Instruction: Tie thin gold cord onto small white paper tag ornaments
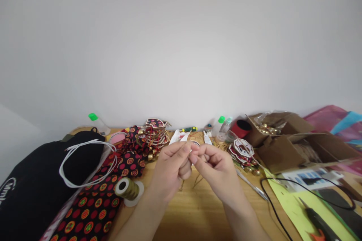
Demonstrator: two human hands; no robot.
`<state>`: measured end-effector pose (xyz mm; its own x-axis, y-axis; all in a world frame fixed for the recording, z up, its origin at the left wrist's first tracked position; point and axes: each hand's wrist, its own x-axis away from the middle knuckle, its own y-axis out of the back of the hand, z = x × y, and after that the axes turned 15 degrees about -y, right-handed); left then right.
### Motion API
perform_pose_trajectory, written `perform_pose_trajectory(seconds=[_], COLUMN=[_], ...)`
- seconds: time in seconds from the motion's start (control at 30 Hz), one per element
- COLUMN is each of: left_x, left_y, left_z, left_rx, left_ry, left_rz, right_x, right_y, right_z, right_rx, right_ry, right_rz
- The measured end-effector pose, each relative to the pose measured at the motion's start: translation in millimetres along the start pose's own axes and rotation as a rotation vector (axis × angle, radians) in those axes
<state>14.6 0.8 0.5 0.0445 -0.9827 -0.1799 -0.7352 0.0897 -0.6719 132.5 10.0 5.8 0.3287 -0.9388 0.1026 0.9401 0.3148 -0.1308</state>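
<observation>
My left hand point(172, 165) and my right hand point(215, 166) meet above the middle of the wooden table. Thumb and fingertips of both are pinched together, nearly touching. Strands of thin tan cord point(197, 181) hang below the fingers; the piece right between the fingertips is mostly hidden. Behind the hands lies a white paper packet point(177, 136), with a white tube point(207, 138) to its right. A spool of olive thread point(128, 189) stands left of my left wrist. To the right of my right hand is a pile of octagonal charms point(242, 150) with gold bells.
On the left are a black bag point(56, 165), coiled white cable point(63, 173) and patterned fabric point(85, 214). Stacked charms point(155, 133) stand at the back. Cardboard boxes point(308, 150), tweezers point(254, 186), a black-handled tool point(319, 220) and a black cord point(273, 199) occupy the right.
</observation>
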Motion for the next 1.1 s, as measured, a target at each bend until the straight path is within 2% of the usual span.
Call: perform_pose_trajectory(seconds=[0.3,0.53,0.63,0.77,0.97,1.1], left_x=[0.8,2.5,3.6,1.8,-1.7,-0.4], left_y=[0.1,4.5,2.2,0.9,6.1,6.4], left_z=[-1.3,0.1,-0.7,-1.9,-2.9,-4.6], left_rx=[-0.045,-0.371,-0.493,-0.518,-0.511,-0.548], left_ry=[-0.02,-0.191,-0.253,-0.256,-0.23,-0.258], left_rz=[0.008,0.123,0.091,0.07,0.182,0.194], right_x=[-0.8,-0.6,-1.7,-2.0,-0.4,2.0], right_y=[4.3,8.1,9.3,9.8,8.0,6.8], right_z=[-0.1,2.2,0.4,-2.0,-0.2,3.2], right_rx=[0.031,-0.04,0.006,0.06,0.033,0.02], right_ry=[0.03,0.077,0.057,0.048,0.098,0.145], right_rz=[-0.034,-0.03,-0.101,-0.144,-0.074,-0.013])
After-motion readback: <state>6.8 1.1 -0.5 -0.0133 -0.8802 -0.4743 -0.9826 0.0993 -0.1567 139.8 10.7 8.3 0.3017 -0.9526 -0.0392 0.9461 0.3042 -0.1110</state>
